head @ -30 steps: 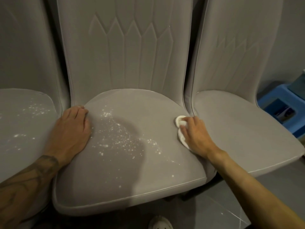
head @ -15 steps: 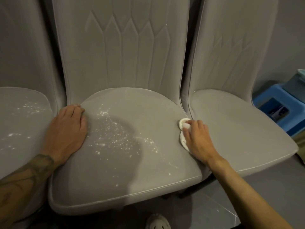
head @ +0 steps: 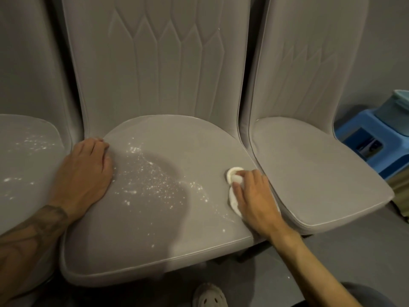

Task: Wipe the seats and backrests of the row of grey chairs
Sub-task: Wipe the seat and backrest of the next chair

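Note:
Three grey upholstered chairs stand side by side. The middle chair's seat (head: 168,235) carries a scatter of white powder (head: 152,180) across its centre. My left hand (head: 85,173) lies flat on the seat's left edge, fingers straight. My right hand (head: 254,200) presses a white cloth (head: 232,173) onto the seat's right side, fingers laid over it. The left chair's seat (head: 26,173) also shows white specks. The right chair's seat (head: 321,173) looks clean. The middle backrest (head: 163,63) has a stitched pattern.
A blue plastic stool (head: 376,142) with a pale teal tub (head: 396,109) on it stands right of the chairs. My shoe (head: 210,295) shows on the dark floor (head: 265,273) below the middle seat. A grey wall (head: 387,52) is behind.
My right hand and the cloth have slid a little leftward from the seat's right edge onto the seat. My left hand has stayed in place.

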